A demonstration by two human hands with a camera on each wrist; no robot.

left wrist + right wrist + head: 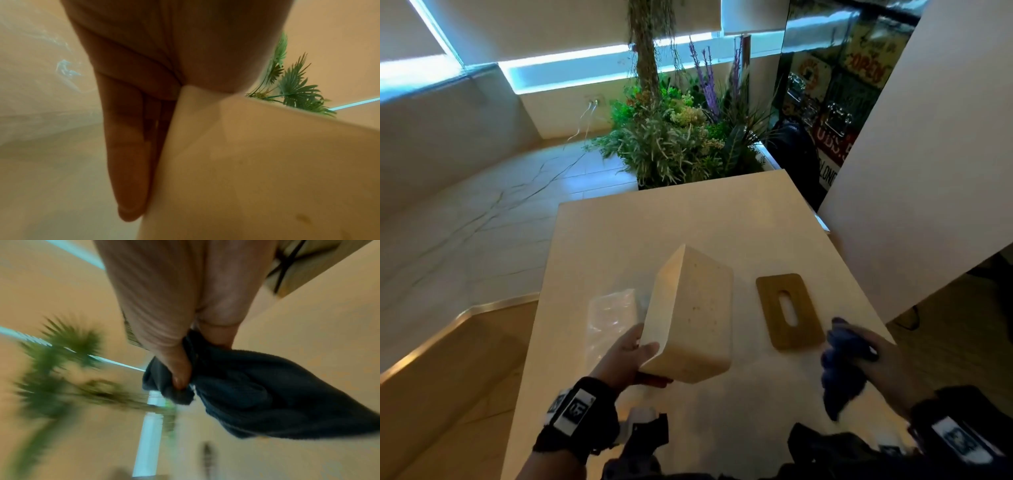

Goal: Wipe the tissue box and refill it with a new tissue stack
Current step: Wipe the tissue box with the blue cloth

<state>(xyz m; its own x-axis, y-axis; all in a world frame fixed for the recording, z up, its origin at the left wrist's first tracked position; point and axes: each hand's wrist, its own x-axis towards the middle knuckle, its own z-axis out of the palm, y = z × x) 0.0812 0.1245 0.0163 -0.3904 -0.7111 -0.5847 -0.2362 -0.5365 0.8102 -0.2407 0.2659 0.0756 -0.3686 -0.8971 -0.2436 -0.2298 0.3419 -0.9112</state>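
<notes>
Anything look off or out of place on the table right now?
Nothing damaged or spilled. The tissue box is tilted in the air, gripped at its near end by the left hand, its wooden lid flat on the table. The right hand grips a dark cloth.

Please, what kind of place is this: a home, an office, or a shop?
Probably a café or a similar public lounge, though I cannot be sure. A large planter of decorative plants stands beyond the table, vintage-style tin signs, one reading OPEN, show at the upper right, and the floor is polished stone tile.
</notes>
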